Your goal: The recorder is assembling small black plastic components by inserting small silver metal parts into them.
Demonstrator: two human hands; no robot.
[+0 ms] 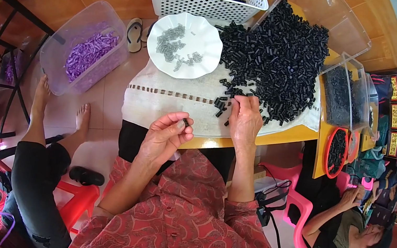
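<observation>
My left hand [162,136] is raised over the cloth's near edge, pinching a small black cylindrical piece [186,122] between thumb and fingers. At the near left fringe of a large heap of black cylindrical pieces [280,53], my right hand [245,119] reaches down with bent, closed fingers. What those fingers hold, if anything, is hidden. Several loose black pieces [221,105] lie just left of it. Beyond my left hand, a white scalloped plate [202,29] carries small clear greyish pieces [169,43]. Plate and heap rest on a white cloth [158,109].
A white perforated basket [203,7] of black pieces stands behind the plate. Clear plastic bins [344,96] and a red bowl [328,152] are at the right. A tub with purple pieces [65,82] sits on the left floor. People sit on both sides, one on a pink chair [302,211].
</observation>
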